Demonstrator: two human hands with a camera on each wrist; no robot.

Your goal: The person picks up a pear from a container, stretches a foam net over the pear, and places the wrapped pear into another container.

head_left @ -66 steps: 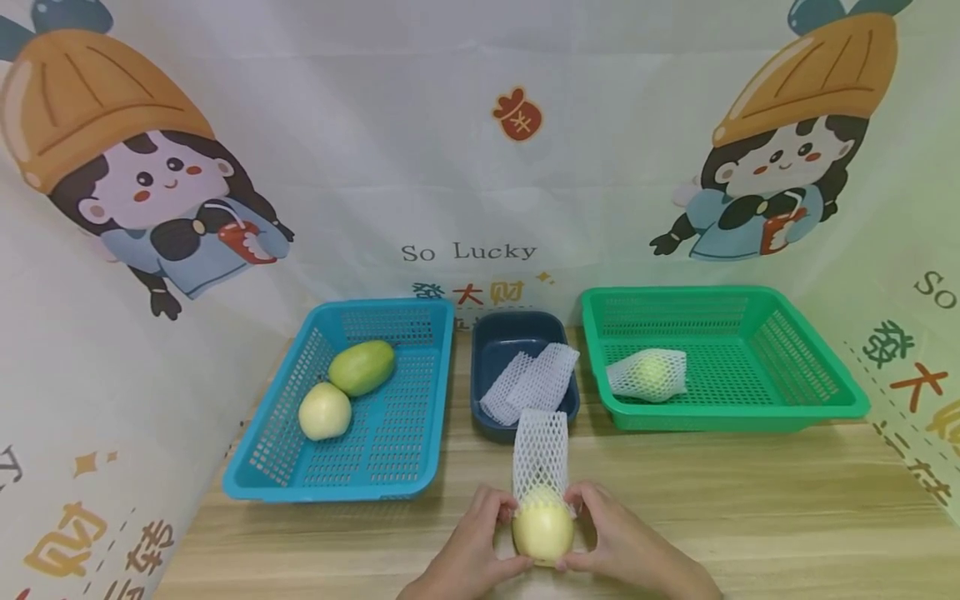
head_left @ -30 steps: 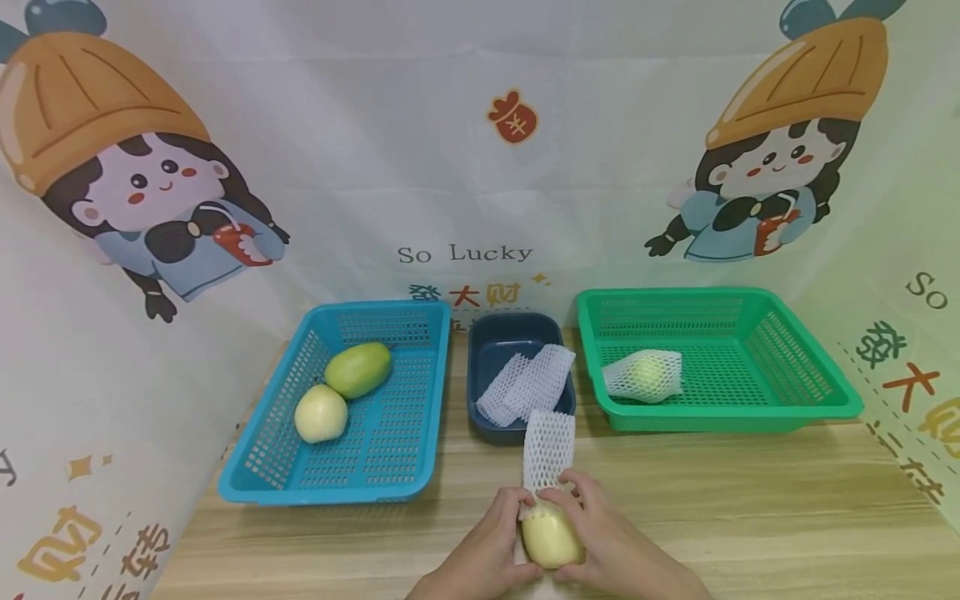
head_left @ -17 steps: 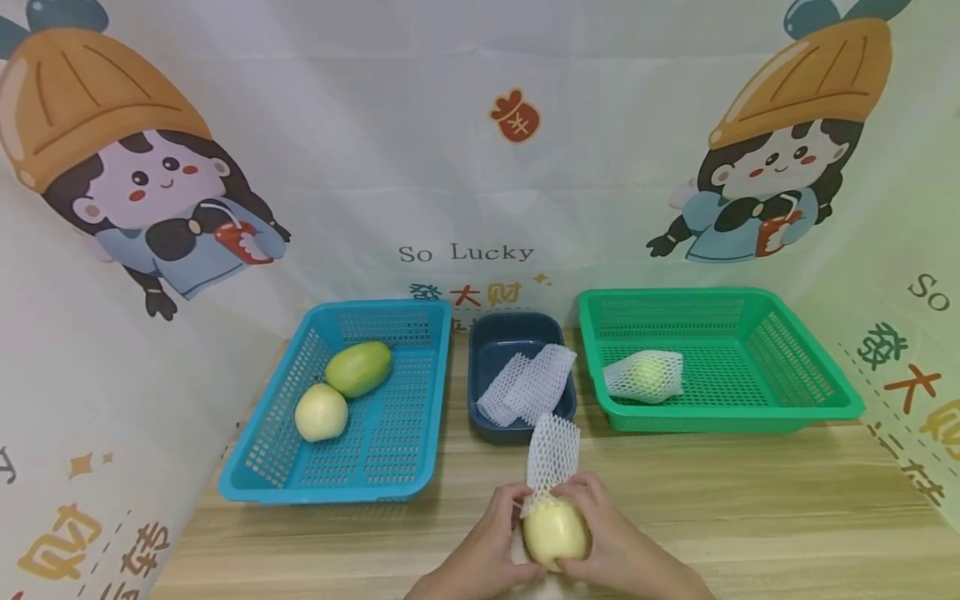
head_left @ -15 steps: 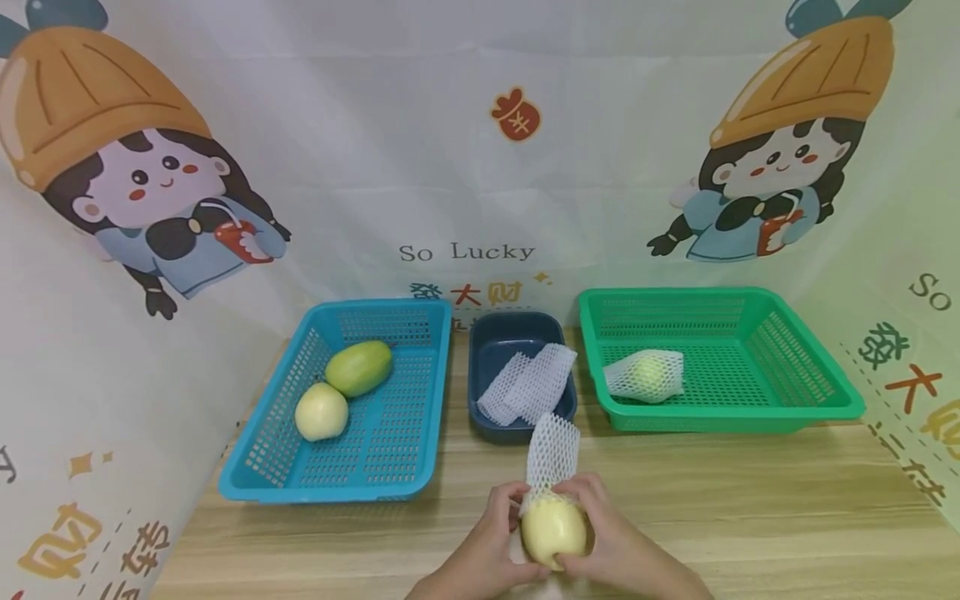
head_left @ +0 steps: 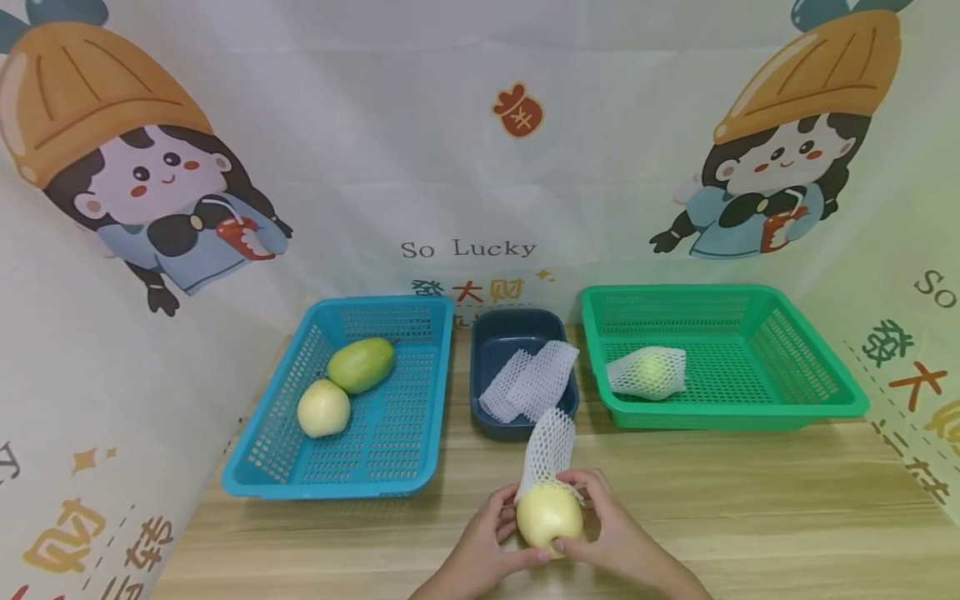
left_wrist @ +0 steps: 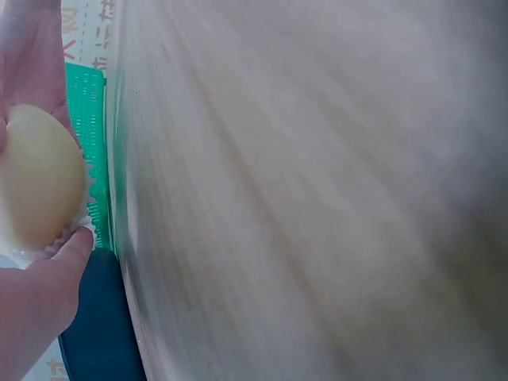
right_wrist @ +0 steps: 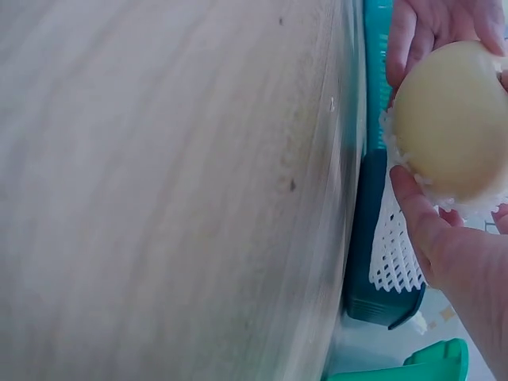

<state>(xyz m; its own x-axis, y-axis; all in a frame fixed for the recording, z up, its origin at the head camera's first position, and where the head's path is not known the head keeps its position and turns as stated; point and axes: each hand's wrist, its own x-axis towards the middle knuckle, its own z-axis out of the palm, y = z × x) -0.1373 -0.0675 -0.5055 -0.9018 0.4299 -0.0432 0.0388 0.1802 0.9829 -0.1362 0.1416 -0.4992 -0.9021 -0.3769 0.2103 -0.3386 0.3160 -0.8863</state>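
Observation:
In the head view both hands are around a pale yellow apple (head_left: 550, 518) at the table's near middle. Its far end sits in the mouth of a white foam net sleeve (head_left: 550, 446), whose loose length bends away toward the navy bin. The left hand (head_left: 480, 546) holds the apple's left side, thumb under the near end. The right hand (head_left: 622, 542) grips the right side, with its thumb on the near end and fingertips at the net's edge. The right wrist view shows the right index fingertip pressed against the net rim beside the bare apple (right_wrist: 452, 119).
A blue basket (head_left: 322, 487) on the left holds another pale round fruit (head_left: 324, 408) and a green oval fruit (head_left: 362, 365). Two foam nets (head_left: 543, 379) lie in the navy bin (head_left: 483, 333). The green basket (head_left: 738, 412) on the right holds a netted fruit (head_left: 652, 372).
The apple has risen slightly in view and the net's free end now bends. The left fingers have shifted from the net's edge to the apple's side; the right hand keeps its grip.

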